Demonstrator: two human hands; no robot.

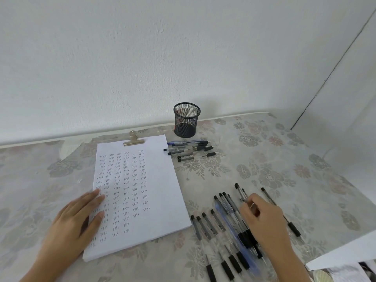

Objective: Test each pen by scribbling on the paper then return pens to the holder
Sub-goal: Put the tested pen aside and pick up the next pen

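**Right hand over the pen row, paper to its left**

The near row of clear-barrelled, black-gripped ballpoint pens [227, 220] lies at the table's near right, just beside the paper's right edge. Their long axes run roughly parallel, from far left to near right, with the black grips toward the person. 1 stray black-gripped pen [293, 227] lies on the same slant just right of the row.

The right hand [264, 218] sits on top of the row's far end, fingers curled down among the barrels. Whether a pen is already pinched cannot be told, as the fingers hide the contact. The left hand [75, 218] lies flat, fingers straight, on the left margin of the white sheet of paper [154, 180], gripping nothing and seemingly steadying it.

The paper carries columns of small written marks and is held by a brass bulldog clip [133, 139] at its far edge. The right hand is plainly the nearer to the pens. The unmarked part of the sheet lies to its left, so a lifted pen would likely travel leftward and turn tip-down.

The black wire-mesh cylindrical holder [186, 121] stands upright at the back, apparently without pens. A 2nd, smaller heap of pens [189, 150] lies just in front of it on the floral grey tablecloth [274, 159].
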